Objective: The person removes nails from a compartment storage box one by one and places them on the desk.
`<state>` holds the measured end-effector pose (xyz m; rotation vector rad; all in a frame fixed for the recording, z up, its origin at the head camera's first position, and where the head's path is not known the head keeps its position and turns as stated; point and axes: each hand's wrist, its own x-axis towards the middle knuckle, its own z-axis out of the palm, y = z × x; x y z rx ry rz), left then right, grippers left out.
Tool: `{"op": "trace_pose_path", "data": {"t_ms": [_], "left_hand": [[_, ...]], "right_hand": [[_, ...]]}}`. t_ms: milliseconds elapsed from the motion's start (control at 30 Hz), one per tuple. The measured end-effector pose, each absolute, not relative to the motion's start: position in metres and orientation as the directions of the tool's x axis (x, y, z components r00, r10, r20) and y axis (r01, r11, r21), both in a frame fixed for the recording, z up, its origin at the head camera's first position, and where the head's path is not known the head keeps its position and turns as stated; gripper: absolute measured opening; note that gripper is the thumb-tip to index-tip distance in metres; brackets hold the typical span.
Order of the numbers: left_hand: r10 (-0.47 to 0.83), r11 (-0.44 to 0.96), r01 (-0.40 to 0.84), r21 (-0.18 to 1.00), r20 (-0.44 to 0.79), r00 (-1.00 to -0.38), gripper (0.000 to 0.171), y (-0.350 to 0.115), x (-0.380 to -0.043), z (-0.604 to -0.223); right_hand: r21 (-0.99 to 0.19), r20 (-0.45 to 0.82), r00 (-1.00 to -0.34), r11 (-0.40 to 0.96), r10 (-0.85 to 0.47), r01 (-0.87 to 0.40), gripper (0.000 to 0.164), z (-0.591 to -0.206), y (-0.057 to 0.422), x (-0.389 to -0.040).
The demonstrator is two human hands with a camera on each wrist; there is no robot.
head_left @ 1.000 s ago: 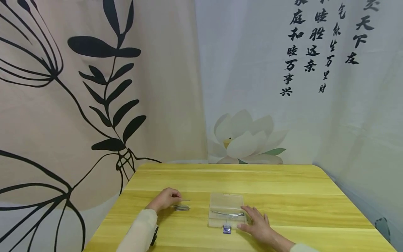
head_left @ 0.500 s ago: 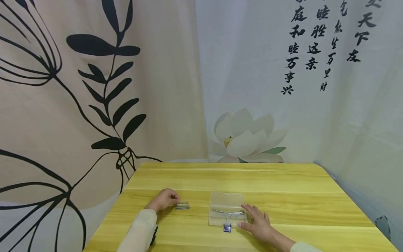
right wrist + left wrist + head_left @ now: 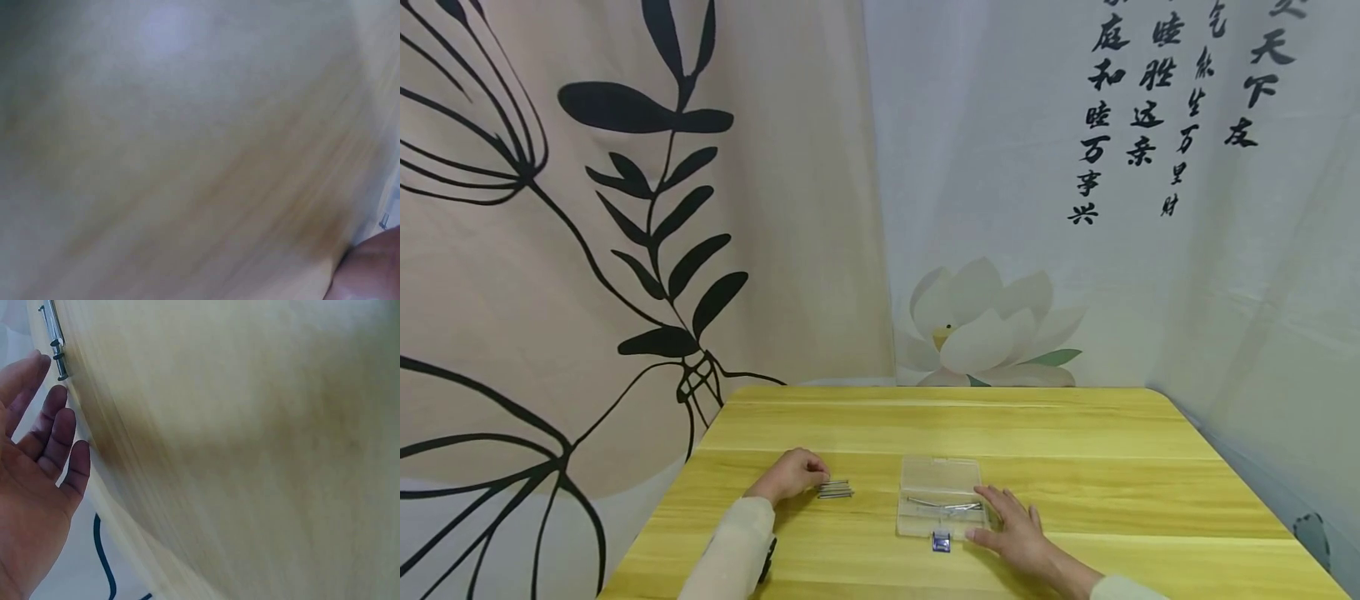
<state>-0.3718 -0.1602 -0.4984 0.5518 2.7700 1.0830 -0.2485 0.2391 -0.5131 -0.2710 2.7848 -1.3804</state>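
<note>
Several metal nails [image 3: 835, 489] lie in a small side-by-side pile on the wooden table. My left hand [image 3: 792, 476] is just left of the pile. In the left wrist view, its loosely bent fingers [image 3: 60, 432] are beside the heads of the nails [image 3: 57, 347], with nothing visibly pinched. An opened clear plastic box [image 3: 917, 527] stands to the right, its lid laid back. Several thin metal nails [image 3: 951, 506] lie inside it. My right hand [image 3: 1017, 537] rests with spread fingers at the box's right edge. Only a bit of that hand [image 3: 369, 272] shows in the right wrist view.
A small blue-purple label or tab [image 3: 941, 542] is at the box's front edge. The wooden table [image 3: 1075, 450] extends beyond both hands. Behind it hangs a printed curtain [image 3: 805, 208] with plants, a lotus and writing.
A nail that stuck out from my left fingers a second ago is now on the pile, and the fingers have let it go. My right hand and the box stay in place.
</note>
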Motion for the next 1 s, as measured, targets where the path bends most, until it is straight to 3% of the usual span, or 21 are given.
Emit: {"op": "trace_pose_path", "data": {"t_ms": [600,1000], "left_hand": [[0.437,0.607,0.356,0.71,0.076,-0.896,0.018,-0.136,-0.375,-0.479],[0.523,0.531,0.426,0.733,0.112,-0.845,0.022,-0.088,-0.37,-0.465]], "right_hand": [[-0.797,0.057,-0.985,0.586,-0.164,-0.143,0.074,-0.511,0.238,-0.247],[-0.809,0.047,-0.987,0.574,-0.155,-0.128,0.073,-0.511,0.237,-0.247]]}}
